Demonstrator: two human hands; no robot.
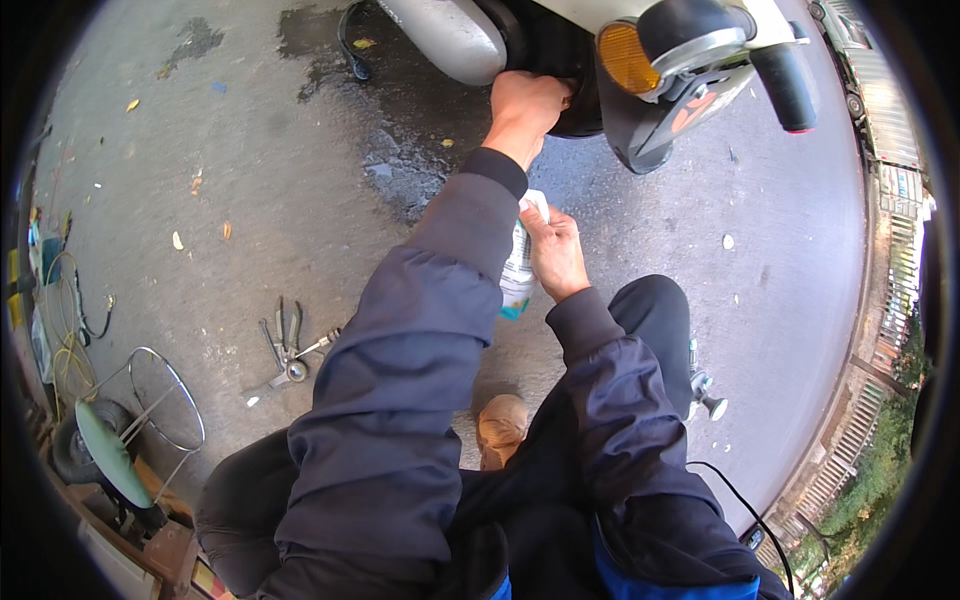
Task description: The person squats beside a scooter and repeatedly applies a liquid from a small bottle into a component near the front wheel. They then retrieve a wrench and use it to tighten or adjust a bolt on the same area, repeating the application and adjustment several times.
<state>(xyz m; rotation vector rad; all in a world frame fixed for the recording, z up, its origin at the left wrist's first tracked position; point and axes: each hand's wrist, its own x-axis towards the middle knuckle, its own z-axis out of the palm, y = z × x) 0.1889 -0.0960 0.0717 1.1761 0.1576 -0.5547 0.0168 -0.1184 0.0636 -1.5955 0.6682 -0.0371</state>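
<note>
My left hand [525, 108] reaches forward to the dark gap beside a black, tyre-like part [578, 122] of a parked scooter. Its fingers curl inward there, and their tips are hidden, so what they grip does not show. Closer to me, my right hand [560, 252] is closed on the upper end of a soft white and teal packet [516, 268]. White material, like tissue, pokes up by its thumb, and my left sleeve covers part of the packet. The scooter's rounded silver cover [455, 40] lies just left of my left hand, its orange indicator lamp [628, 60] to the right.
A handlebar grip [783, 90] sticks out at the upper right. Pliers [290, 325] and other metal tools lie on the ground to the left. A green-seated stool [108, 455] with a metal ring stands lower left, near coiled hose [72, 335]. Wet patches darken the pavement.
</note>
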